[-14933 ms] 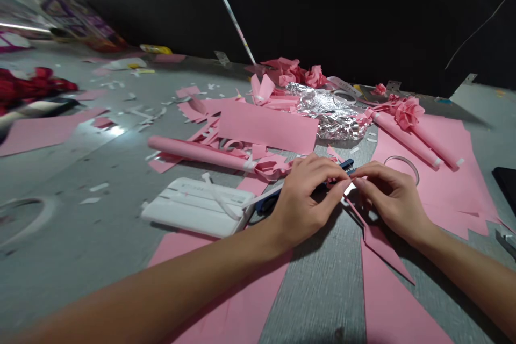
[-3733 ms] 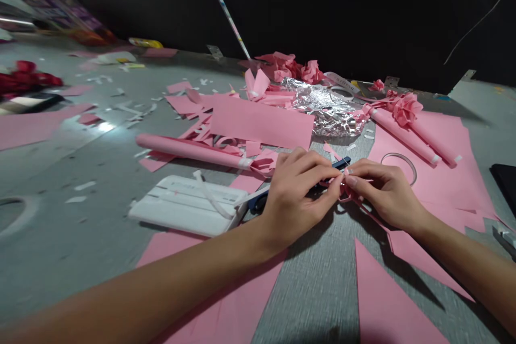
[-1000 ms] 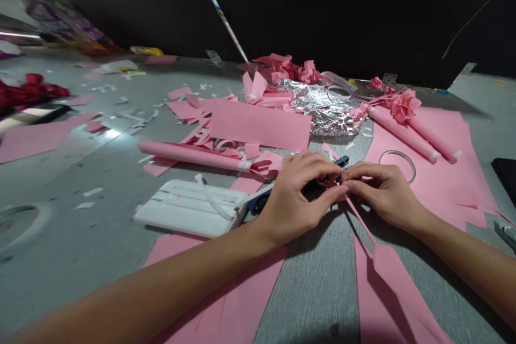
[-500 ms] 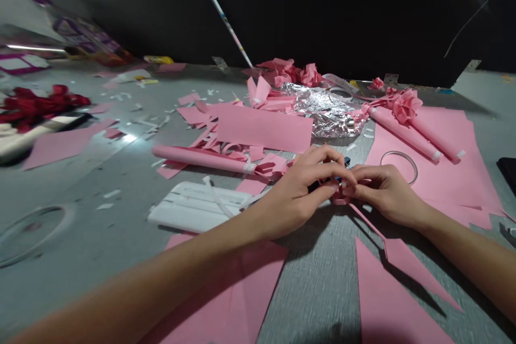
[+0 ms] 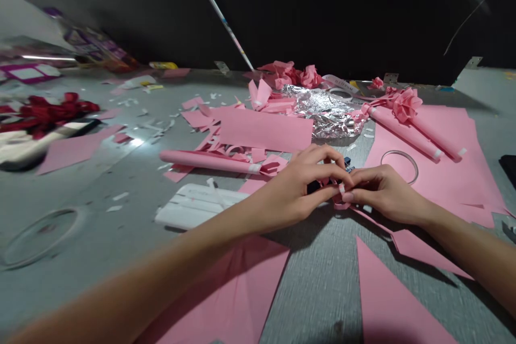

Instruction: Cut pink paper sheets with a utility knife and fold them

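Left hand (image 5: 296, 193) and right hand (image 5: 382, 193) meet fingertip to fingertip, both pinching a curled paper strip (image 5: 337, 203) so its coil stays tight. A tape ring (image 5: 400, 151) lies just beyond the right hand.

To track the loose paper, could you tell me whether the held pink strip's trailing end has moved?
Yes. The strip's trailing end swung right: a second ago it lay over the pink triangle sheet; now it lies right of its tip.
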A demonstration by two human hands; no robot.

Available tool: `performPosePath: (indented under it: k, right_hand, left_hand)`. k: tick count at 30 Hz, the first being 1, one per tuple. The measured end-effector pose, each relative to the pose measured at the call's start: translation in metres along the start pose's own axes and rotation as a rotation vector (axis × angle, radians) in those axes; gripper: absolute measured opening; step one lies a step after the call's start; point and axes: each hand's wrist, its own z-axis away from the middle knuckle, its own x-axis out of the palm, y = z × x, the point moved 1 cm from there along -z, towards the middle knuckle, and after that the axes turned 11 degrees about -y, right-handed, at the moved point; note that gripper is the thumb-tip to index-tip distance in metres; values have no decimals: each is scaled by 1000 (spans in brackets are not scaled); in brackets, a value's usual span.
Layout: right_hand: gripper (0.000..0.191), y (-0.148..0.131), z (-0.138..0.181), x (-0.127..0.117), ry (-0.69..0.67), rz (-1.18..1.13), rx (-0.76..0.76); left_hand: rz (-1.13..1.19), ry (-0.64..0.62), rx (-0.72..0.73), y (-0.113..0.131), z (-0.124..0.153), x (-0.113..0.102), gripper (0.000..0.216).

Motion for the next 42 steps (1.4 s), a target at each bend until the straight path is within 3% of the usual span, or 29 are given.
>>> performPosePath:
  k: [6, 14, 22, 25, 29, 35, 42]
  right_hand:
    - [17, 2, 1, -2, 19, -8, -46]
    - [16, -2, 2, 3, 186, 135, -78]
    - [12, -1, 2, 9, 191, 169, -108]
    - [14, -1, 2, 10, 189, 118, -89]
    - [16, -2, 3, 10, 149, 39, -56]
    - [17, -2, 3, 7, 134, 57, -37]
    - [17, -3, 4, 7, 120, 66, -62]
  left_hand:
    - [-56, 69, -34, 0, -1, -4, 12]
    - [3, 134, -125, 11, 2, -7, 13]
    - [-71, 184, 20, 21, 7, -1, 14]
    - [-42, 285, -3, 23, 8, -8, 15]
    - [-8, 409, -143, 21, 8, -13, 15]
    - [147, 299, -243, 13, 1, 4, 20]
    - [97, 341, -185, 11, 4, 12, 16]
